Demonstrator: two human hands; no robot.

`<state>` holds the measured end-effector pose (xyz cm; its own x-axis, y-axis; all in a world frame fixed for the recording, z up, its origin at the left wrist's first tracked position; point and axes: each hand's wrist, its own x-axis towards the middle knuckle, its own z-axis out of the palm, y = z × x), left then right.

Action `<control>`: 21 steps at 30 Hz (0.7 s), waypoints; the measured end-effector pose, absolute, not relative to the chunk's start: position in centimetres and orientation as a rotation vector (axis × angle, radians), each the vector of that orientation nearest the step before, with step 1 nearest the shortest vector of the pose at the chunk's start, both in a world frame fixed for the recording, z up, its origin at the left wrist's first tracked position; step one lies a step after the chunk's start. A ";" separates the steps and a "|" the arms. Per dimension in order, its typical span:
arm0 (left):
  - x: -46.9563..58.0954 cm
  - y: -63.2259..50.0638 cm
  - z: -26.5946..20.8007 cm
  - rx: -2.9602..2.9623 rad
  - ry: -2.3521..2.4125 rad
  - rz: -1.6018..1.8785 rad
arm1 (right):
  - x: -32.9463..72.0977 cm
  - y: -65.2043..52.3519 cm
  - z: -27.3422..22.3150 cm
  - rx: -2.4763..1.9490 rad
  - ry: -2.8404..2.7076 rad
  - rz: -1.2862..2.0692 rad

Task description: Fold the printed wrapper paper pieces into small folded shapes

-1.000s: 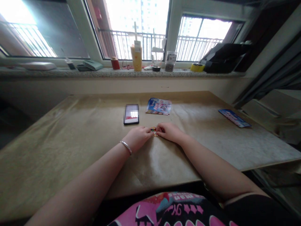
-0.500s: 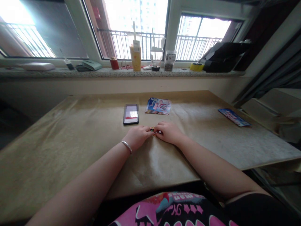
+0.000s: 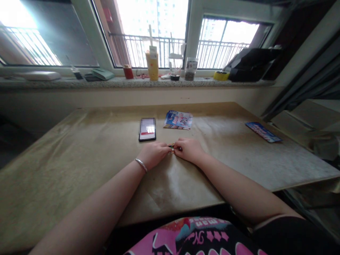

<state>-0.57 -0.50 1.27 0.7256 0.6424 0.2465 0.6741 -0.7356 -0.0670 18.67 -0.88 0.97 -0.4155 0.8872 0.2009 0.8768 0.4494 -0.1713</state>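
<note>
My left hand [image 3: 154,154] and my right hand [image 3: 189,150] meet over the middle of the table [image 3: 106,148]. Between their fingertips is a small, narrow piece of folded, colourfully printed paper [image 3: 171,146], mostly covered by the fingers. Both hands are closed, with thumbs and fingers pinching the paper from either side. A silver bangle [image 3: 141,165] circles my left wrist. Just beyond my left hand lies a phone [image 3: 147,129] with a lit, partly blurred screen. Past my right hand is a stack of blue printed leaflets [image 3: 178,120].
More blue leaflets [image 3: 262,132] lie near the table's right edge. Along the stone windowsill [image 3: 106,82] stand a yellow drink cup [image 3: 152,66], a red jar [image 3: 128,72], a clear container [image 3: 191,69], yellow tape [image 3: 221,75] and a black object [image 3: 252,67]. White boxes [image 3: 313,117] are at the right.
The fingertips have shifted slightly on the folded paper, and a white bit near the right fingers is less visible. The whole view has moved a little; the leaflets and phone stay in place.
</note>
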 end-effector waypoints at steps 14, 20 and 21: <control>0.0 -0.8 1.0 -2.704 -1.067 -0.229 | 19.1 -0.7 0.9 -1.470 -2.431 0.103; 0.2 -0.9 1.3 -2.725 -1.085 -0.204 | 19.2 -1.1 1.1 -1.434 -2.481 0.076; 0.2 -1.0 1.3 -2.729 -1.089 -0.199 | 19.2 -1.1 1.2 -1.431 -2.491 0.073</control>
